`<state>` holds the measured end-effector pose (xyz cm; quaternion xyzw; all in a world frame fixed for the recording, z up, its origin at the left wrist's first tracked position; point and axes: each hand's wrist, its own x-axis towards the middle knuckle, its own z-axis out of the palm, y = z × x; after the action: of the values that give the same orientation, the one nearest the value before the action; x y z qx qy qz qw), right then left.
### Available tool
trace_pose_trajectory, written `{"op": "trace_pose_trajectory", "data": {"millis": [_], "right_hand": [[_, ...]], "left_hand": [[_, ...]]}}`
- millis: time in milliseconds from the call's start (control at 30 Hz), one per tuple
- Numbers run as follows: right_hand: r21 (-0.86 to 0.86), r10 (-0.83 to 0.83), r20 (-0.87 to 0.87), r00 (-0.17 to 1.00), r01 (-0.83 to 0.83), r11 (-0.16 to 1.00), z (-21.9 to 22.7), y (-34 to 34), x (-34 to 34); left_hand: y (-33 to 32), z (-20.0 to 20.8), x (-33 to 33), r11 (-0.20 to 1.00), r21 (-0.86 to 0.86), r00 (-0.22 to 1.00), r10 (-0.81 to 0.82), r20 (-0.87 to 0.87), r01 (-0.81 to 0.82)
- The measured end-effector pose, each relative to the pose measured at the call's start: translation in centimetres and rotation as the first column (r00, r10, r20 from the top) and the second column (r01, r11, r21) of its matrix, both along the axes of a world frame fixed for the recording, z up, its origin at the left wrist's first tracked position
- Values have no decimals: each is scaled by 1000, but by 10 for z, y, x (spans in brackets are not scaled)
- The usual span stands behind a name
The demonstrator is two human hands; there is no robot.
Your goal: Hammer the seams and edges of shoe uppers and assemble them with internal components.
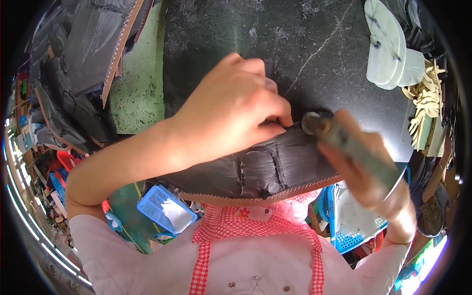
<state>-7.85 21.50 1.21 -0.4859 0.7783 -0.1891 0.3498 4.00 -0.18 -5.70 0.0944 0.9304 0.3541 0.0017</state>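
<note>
while our left hand (248, 101) bends over its upper edge, the dark piece (258, 167) lies across the near side of the black slab (211, 44) and sags over that side toward our apron (246, 223). we see a charcoal surface brushed with pale, chalky streaks; two broken, light-flecked lines run down its middle, with a small round bump near their lower end. its near border curves in a brown band, zigzag-stitched in pale thread. our left fingers are curled, thumb and forefinger close together; we cannot tell whether they pinch the edge. our right hand (359, 182), blurred, has its fingers wrapped around a grey-handled tool (360, 150), its round metal head above the slab's near side. left of the slab we have more dark pieces (93, 44); at its far right, white containers (386, 49).
</note>
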Motion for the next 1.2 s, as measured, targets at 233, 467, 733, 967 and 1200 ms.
{"op": "trace_pose_trajectory", "data": {"millis": [233, 467, 733, 967, 1200], "right_hand": [[148, 68, 83, 994, -80, 986, 2, -10, 7], [-79, -187, 28, 982, 189, 979, 10, -14, 3], [-102, -74, 70, 995, 81, 991, 4, -20, -1], [81, -213, 129, 968, 204, 976, 23, -11, 14], [52, 96, 115, 989, -103, 993, -13, 26, 37]], "left_hand": [[-3, -4, 0, 980, -159, 955, -156, -254, 118], [-13, -5, 5, 970, -175, 931, -213, -298, 166], [-11, -10, 10, 960, -226, 884, -245, -397, 165], [-10, -14, 17, 990, -139, 963, -46, -265, 9], [2, -3, 10, 998, -59, 994, 5, -109, -12]]}}
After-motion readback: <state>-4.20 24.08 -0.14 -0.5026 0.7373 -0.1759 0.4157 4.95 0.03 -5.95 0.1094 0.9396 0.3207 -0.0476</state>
